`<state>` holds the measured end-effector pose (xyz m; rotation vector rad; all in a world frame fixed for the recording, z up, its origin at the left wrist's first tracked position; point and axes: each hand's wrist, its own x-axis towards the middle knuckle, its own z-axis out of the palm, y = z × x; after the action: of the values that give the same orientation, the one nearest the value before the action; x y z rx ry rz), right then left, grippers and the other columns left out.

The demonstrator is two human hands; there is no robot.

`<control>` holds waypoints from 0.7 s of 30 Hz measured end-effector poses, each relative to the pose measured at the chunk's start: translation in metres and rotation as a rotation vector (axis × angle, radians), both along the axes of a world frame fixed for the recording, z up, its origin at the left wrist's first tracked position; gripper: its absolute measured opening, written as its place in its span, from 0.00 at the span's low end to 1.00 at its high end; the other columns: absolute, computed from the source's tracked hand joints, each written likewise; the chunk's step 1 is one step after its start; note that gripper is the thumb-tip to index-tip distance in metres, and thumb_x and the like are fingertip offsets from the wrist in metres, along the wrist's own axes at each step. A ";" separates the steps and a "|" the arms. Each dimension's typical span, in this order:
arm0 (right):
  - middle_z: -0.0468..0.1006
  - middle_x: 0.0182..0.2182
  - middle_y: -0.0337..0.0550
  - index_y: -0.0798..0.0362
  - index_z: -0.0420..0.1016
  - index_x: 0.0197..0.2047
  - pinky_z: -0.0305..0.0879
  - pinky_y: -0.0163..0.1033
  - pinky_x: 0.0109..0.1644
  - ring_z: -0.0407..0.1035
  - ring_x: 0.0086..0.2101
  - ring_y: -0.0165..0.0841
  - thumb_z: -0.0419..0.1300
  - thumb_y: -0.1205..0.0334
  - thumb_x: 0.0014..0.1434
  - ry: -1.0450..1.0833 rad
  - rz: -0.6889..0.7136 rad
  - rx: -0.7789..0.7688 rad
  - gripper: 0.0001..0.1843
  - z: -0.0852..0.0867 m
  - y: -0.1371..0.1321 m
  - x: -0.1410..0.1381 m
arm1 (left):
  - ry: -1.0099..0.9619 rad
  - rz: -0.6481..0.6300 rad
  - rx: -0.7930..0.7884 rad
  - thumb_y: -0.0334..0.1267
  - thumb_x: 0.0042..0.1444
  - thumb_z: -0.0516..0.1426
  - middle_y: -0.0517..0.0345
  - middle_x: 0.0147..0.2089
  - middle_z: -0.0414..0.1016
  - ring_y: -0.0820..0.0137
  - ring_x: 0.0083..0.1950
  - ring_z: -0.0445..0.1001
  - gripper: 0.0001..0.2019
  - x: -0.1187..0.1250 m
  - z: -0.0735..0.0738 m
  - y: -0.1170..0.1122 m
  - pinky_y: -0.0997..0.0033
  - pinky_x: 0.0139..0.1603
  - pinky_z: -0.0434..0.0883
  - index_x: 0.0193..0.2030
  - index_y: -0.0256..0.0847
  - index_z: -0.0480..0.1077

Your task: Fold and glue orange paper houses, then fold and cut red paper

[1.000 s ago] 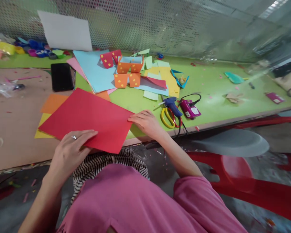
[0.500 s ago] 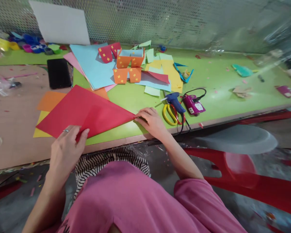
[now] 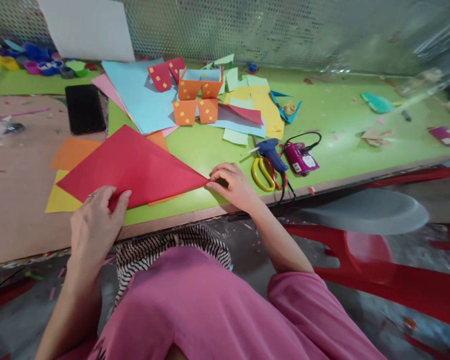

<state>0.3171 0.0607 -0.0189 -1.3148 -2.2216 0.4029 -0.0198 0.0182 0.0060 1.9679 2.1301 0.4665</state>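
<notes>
Two hands work by the near side of the green and brown table point(image 3: 341, 145). The left hand point(image 3: 93, 222) has its thumb apart from its fingers at the red paper's near edge; I can't tell if they pinch. The right hand point(image 3: 236, 187) pinches one corner. That one big, flat, four-cornered red paper point(image 3: 129, 165) lies over one yellow sheet point(image 3: 62, 195) and some orange paper point(image 3: 73, 152). Its long way runs left to right, sharp tip right. Past it sit one blue glue gun point(image 3: 269, 148) and two orange paper shapes with yellow squares point(image 3: 185, 113).
</notes>
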 end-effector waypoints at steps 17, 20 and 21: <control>0.77 0.45 0.49 0.48 0.67 0.35 0.65 0.52 0.56 0.70 0.47 0.42 0.57 0.55 0.67 0.007 -0.071 -0.095 0.09 0.009 -0.005 -0.006 | -0.020 0.058 -0.121 0.61 0.62 0.55 0.52 0.39 0.78 0.59 0.41 0.76 0.21 0.001 0.002 0.016 0.64 0.43 0.67 0.45 0.44 0.71; 0.77 0.45 0.49 0.48 0.66 0.35 0.65 0.52 0.55 0.70 0.47 0.43 0.56 0.56 0.67 0.015 -0.089 -0.082 0.08 0.009 -0.005 -0.004 | -0.152 0.013 -0.142 0.62 0.56 0.56 0.54 0.39 0.77 0.60 0.43 0.76 0.22 -0.012 0.000 0.011 0.62 0.47 0.69 0.40 0.45 0.70; 0.77 0.45 0.49 0.48 0.66 0.35 0.65 0.52 0.55 0.70 0.47 0.43 0.56 0.57 0.67 0.013 -0.090 -0.074 0.08 0.009 -0.005 -0.004 | -0.180 0.003 -0.158 0.62 0.56 0.56 0.55 0.37 0.76 0.60 0.42 0.75 0.21 -0.015 -0.001 0.010 0.62 0.47 0.70 0.39 0.45 0.69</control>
<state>0.3135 0.0559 -0.0099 -1.4414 -2.1460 0.4630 -0.0347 0.0278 0.0052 1.7673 1.9944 0.4431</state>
